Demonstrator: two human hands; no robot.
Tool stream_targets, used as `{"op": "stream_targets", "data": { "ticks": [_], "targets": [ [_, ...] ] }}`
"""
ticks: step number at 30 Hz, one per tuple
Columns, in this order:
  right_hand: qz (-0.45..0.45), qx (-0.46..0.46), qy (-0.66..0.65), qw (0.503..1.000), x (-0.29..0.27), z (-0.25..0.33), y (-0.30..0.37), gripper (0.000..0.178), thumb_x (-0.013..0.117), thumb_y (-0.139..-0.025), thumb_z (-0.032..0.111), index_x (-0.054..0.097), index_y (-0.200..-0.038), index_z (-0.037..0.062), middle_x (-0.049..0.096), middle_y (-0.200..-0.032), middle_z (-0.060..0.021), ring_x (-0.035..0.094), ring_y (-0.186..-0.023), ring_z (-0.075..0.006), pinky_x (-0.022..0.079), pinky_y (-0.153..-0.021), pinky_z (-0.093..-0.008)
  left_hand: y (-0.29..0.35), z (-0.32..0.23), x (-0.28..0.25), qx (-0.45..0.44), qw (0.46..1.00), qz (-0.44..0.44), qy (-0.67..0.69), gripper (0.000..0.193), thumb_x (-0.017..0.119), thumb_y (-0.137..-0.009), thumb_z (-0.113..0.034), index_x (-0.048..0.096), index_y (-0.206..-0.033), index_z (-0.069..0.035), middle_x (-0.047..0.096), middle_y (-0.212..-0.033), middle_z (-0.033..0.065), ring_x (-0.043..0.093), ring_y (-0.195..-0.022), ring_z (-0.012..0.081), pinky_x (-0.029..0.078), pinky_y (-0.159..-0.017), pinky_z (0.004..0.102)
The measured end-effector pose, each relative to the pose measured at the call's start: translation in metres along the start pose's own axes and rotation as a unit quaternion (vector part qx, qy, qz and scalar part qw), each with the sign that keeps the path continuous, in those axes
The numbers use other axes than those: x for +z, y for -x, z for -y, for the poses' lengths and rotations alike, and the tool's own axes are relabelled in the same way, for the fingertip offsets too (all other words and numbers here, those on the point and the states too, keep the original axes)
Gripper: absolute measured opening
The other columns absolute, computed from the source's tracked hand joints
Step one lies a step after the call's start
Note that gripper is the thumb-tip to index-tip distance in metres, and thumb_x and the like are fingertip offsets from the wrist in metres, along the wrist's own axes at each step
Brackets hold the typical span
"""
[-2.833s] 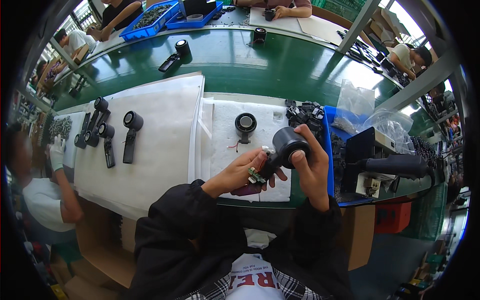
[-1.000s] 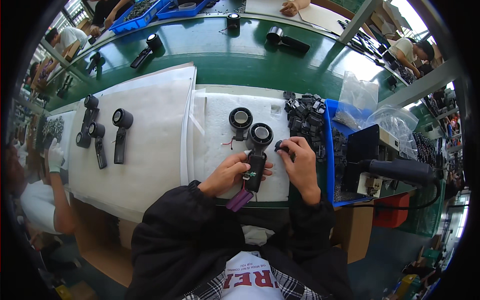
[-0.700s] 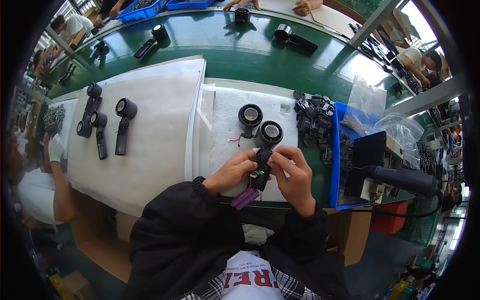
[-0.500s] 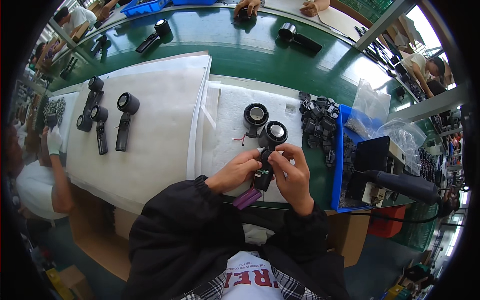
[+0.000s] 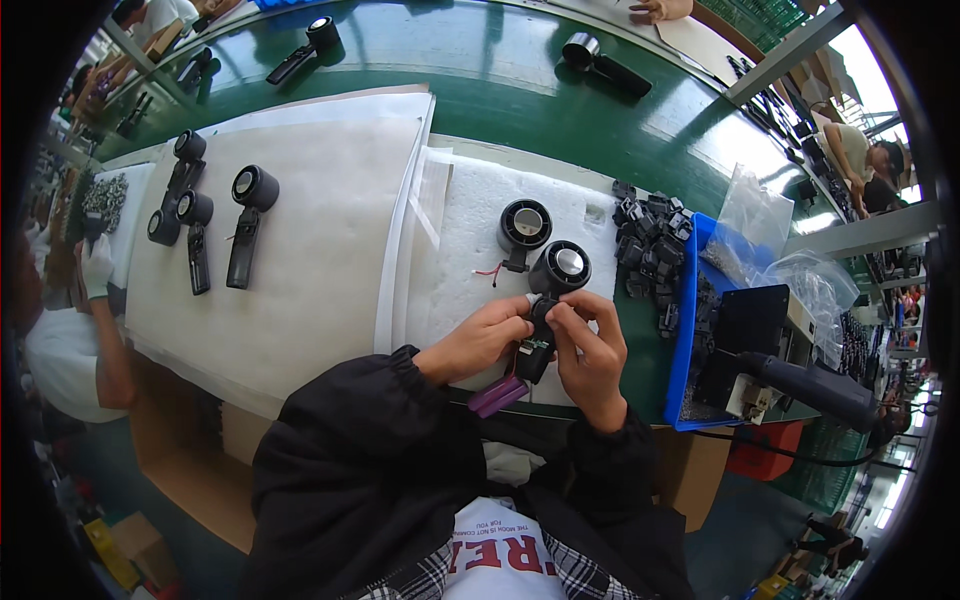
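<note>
Between my hands is a black handheld fan (image 5: 559,267) with a round silver-centred head, its handle pointing toward me. My left hand (image 5: 485,340) grips the handle's left side near its top. The fingers of my right hand (image 5: 592,355) pinch the same handle from the right, thumb and fingertips close to the neck. A purple cylindrical battery (image 5: 497,397) hangs on wires below the handle, where a bit of green circuit board shows. Just beyond lies a second fan head (image 5: 525,224) with red wires, on the white foam sheet (image 5: 462,215).
Several fans (image 5: 255,188) lie on the cardboard sheet (image 5: 310,240) at left. Small black parts (image 5: 652,240) are heaped right of the foam, beside a blue bin (image 5: 688,330). A dark power screwdriver (image 5: 810,385) rests over the bin. Another worker's gloved hand (image 5: 97,268) is far left.
The view has shifted slightly, and the hand holding a dark object across the green belt has left the picture. My hands keep nearly the same hold on the fan.
</note>
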State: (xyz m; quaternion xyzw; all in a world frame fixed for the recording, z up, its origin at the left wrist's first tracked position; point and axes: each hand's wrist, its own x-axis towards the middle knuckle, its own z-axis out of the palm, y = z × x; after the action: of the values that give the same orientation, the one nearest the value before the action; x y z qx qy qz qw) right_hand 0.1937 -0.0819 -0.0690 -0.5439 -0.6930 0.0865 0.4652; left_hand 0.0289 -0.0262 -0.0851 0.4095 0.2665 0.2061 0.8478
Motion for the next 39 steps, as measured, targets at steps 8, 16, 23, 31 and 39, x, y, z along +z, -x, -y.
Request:
{"op": "stream_targets", "data": {
  "ticks": [8,16,23,31,39],
  "targets": [
    [0.051,-0.002,0.048,0.998,-0.005,0.007,-0.007,0.023,0.07,-0.072,-0.008,0.067,-0.092,0.0025,0.058,-0.097,-0.0076,0.057,-0.072,-0.0207,0.047,-0.062,-0.0323,0.001,-0.002,-0.001,0.027,0.997,-0.002,-0.076,0.019,0.044,-0.094,-0.01,0.053,-0.11,-0.005,0.043,-0.073,-0.0072,0.037,-0.058,0.0005,0.028,-0.05,0.018],
    [0.033,0.009,0.035,0.999,-0.002,0.004,-0.006,0.022,0.07,-0.075,-0.007,0.067,-0.094,0.0028,0.057,-0.098,-0.0088,0.059,-0.076,-0.0219,0.048,-0.063,-0.0328,-0.003,0.007,-0.005,0.017,1.0,-0.011,-0.019,0.024,0.044,-0.093,-0.008,0.054,-0.114,-0.003,0.05,-0.083,-0.004,0.043,-0.067,0.001,0.035,-0.057,0.019],
    [0.088,0.037,0.002,0.995,-0.011,0.006,-0.006,0.018,0.069,-0.078,-0.006,0.068,-0.095,-0.0003,0.059,-0.096,-0.0106,0.063,-0.079,-0.0239,0.051,-0.069,-0.0322,-0.002,0.013,-0.004,-0.006,0.999,-0.039,-0.008,0.019,0.044,-0.092,-0.008,0.057,-0.106,-0.003,0.048,-0.078,-0.0057,0.04,-0.063,0.0014,0.032,-0.054,0.0193],
    [0.014,0.036,0.037,0.999,0.001,0.007,-0.003,0.017,0.069,-0.079,-0.006,0.067,-0.095,-0.0005,0.059,-0.096,-0.0107,0.063,-0.08,-0.0247,0.051,-0.069,-0.0331,-0.003,0.008,0.001,-0.015,0.997,-0.054,0.061,0.02,0.043,-0.094,-0.009,0.055,-0.109,-0.005,0.048,-0.077,-0.0068,0.037,-0.058,0.0002,0.028,-0.05,0.0188],
    [0.007,0.025,0.029,0.999,-0.002,0.008,0.002,0.02,0.069,-0.077,-0.003,0.066,-0.096,0.0013,0.059,-0.097,-0.0114,0.062,-0.085,-0.0279,0.051,-0.07,-0.0357,0.0,0.007,-0.005,-0.027,0.995,-0.032,0.094,0.033,0.039,-0.097,-0.016,0.054,-0.123,0.0,0.061,-0.112,0.0065,0.059,-0.101,0.0139,0.047,-0.089,0.0313]
  ]
}}
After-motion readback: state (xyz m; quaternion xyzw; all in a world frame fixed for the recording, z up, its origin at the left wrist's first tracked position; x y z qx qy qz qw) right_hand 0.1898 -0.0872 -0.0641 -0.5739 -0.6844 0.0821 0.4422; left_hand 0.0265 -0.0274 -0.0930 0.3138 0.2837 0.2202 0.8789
